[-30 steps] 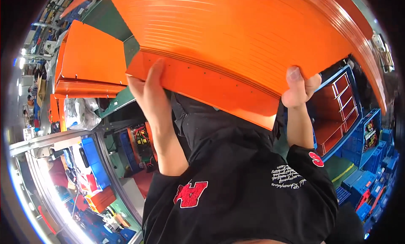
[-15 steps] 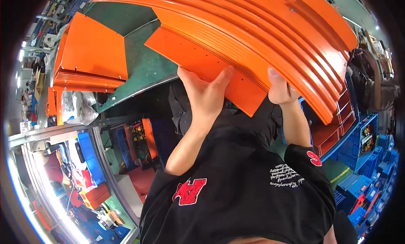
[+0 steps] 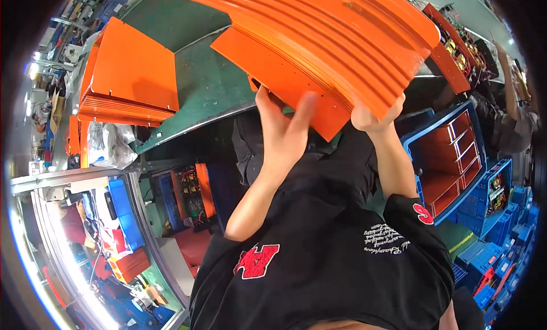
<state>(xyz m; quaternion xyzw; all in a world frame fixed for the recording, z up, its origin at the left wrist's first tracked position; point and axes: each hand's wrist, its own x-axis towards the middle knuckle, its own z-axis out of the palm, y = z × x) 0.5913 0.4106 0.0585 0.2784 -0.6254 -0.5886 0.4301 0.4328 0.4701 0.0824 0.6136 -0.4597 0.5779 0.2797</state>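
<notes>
A person in a black T-shirt [image 3: 336, 261] stands at a green surface [image 3: 199, 85] and holds a stack of orange metal panels [image 3: 330, 39] up in front of them. The panels are long, ribbed and bent along their edges, and they lie one on another, reaching from the top of the view down toward the hands. The stack's near end juts out past the edge of the surface, over the person's chest.

The left hand [image 3: 282, 133] is raised under the near edge of the lowest panel, fingers spread and pressed flat against its underside; the thumb side is blurred, so a full grip cannot be confirmed. The right hand [image 3: 373, 116] is closed around the near right corner of the stack, fingers tucked under it. The two hands are apart, one on each side of the stack's near end.

Further left on the surface sits a second pile of orange panels [image 3: 128, 82], well apart from the held stack. To the right, a blue crate [image 3: 456, 159] holds more orange parts, with other blue crates [image 3: 501, 239] beyond it near the floor. At the far right edge another person [image 3: 510, 116] works with arms raised. Lower left, under the surface, are blue and red bins [image 3: 122, 216].
</notes>
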